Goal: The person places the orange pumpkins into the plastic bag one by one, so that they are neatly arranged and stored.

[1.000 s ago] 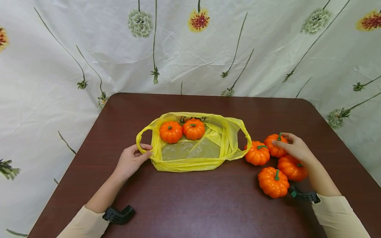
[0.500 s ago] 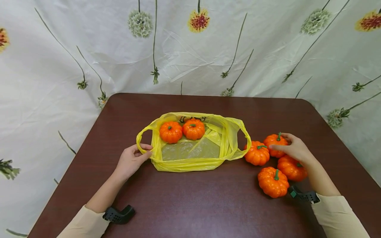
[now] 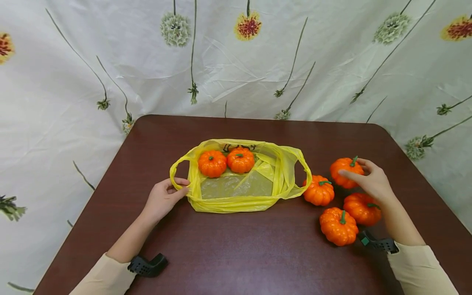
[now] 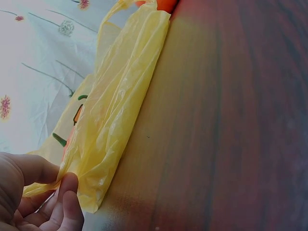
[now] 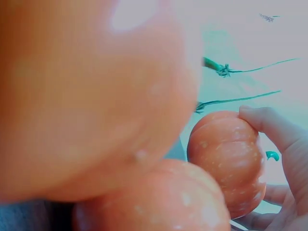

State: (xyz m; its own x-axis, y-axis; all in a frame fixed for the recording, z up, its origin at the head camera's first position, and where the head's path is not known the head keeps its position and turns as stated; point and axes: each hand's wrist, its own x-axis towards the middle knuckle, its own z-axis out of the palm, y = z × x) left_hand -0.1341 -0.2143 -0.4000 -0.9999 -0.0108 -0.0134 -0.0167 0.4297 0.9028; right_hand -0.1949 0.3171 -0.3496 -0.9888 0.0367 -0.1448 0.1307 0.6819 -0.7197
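Note:
A yellow plastic bag [image 3: 232, 205] lies spread at mid-table with its mouth facing up. Inside, along its back side, sit two small orange pumpkins [image 3: 212, 164] with green stems. My left hand [image 3: 162, 200] pinches the bag's edge by the left handle between thumb and fingers, as the left wrist view shows closely. At the right, my right hand [image 3: 372, 180] grips another pumpkin [image 3: 344, 173], thumb on the near side and fingers behind it. In the right wrist view this pumpkin [image 5: 228, 161] is tilted within the hand, its stem pointing toward the palm.
Three more pumpkins rest close by the right hand: one at the bag's right handle [image 3: 318, 190], one under the wrist [image 3: 362, 209] and one nearest the front [image 3: 339, 226]. Behind the brown table [image 3: 236, 254] hangs a white flowered cloth [image 3: 221, 61].
My right hand has raised its pumpkin slightly, up and away from the neighbouring pumpkins. The left hand and the bag have stayed in place.

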